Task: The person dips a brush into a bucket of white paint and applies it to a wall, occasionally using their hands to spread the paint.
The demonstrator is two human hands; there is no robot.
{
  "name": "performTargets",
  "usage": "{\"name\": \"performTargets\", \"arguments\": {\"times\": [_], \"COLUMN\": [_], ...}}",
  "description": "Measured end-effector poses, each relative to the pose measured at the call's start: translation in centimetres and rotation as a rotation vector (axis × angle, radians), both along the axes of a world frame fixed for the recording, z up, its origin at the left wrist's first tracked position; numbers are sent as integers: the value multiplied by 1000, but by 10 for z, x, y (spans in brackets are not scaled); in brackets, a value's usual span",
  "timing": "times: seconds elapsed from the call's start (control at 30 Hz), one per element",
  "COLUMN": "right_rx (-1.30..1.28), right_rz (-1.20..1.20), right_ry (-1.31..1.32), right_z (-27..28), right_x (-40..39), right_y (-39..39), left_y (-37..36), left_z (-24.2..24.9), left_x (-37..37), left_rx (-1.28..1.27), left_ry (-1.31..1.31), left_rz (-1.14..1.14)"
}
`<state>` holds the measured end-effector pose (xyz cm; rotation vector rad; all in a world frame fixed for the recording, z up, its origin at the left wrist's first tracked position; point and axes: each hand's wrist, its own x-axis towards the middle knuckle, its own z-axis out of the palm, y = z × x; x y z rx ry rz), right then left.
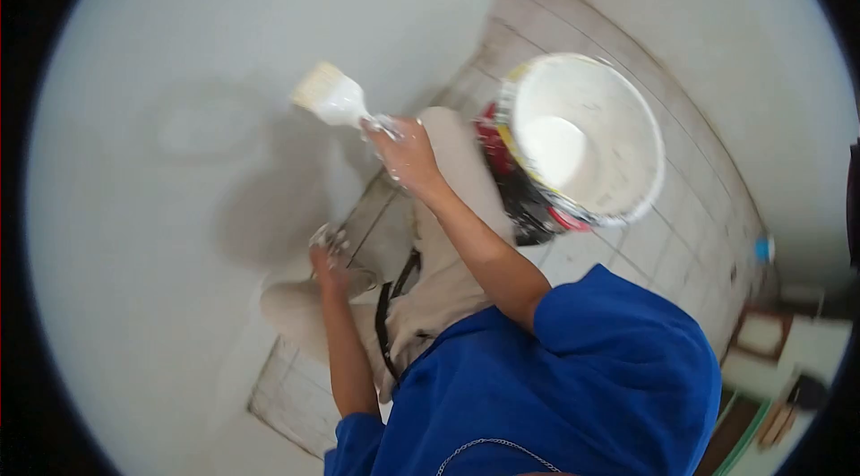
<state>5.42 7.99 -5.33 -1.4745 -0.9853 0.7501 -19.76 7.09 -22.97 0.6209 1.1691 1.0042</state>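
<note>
My right hand is closed around the handle of a wide paintbrush. White paint coats the brush and is smeared on my fingers. Its pale bristles point up and left, in front of the white wall. Lower down, near my knee and close to the wall, my left hand looks curled, with a crumpled whitish-grey mass at its fingers that is too blurred to name. A large paint bucket stands right of my right hand, with white paint in its bottom and smears on its inner wall.
Pale floor tiles run around the bucket and along the wall's foot. A second wall rises at the right. A small blue-capped object stands at its base. Brown and green items are at the lower right.
</note>
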Motion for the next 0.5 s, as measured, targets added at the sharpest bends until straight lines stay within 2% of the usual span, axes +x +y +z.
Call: {"name": "performTargets", "arguments": {"times": [0.07, 0.13, 0.17, 0.2, 0.23, 0.27, 0.3, 0.33, 0.4, 0.43, 0.5], "right_rx": [55, 192, 165, -66, -7, -106, -126, -161, -431, -565, -632], "right_rz": [-132, -242, -270, -291, -340, -309, -307, -303, -257, -229, -106], "right_ry": [-48, -86, -69, 60, -284, -254, -430, -438, -566, -623, -755], "right_z": [53, 87, 101, 123, 115, 124, 124, 125, 128, 129, 108], "right_x": [38, 80, 99, 109, 128, 142, 157, 167, 186, 196, 215], "right_y": [-31, -69, -91, -118, -140, -161, -178, -191, -212, -217, -226], "left_y": [-1, 2, 5, 4, 2, 3, 1, 1, 3, 1, -15], "left_z": [18, 30, 35, 44, 62, 89, 107, 116, 129, 149, 184], "left_x": [7, 19, 25, 27, 37, 55, 72, 84, 107, 127, 167], "left_rx": [-34, -6, 29, 63, 133, 199, 261, 430, 775, 784, 806], "left_ry": [24, 48, 58, 70, 63, 57, 52, 60, 77, 93, 126], "left_rz": [-45, -88, -110, -118, -156, -191, -218, -299, -451, -484, -545]}}
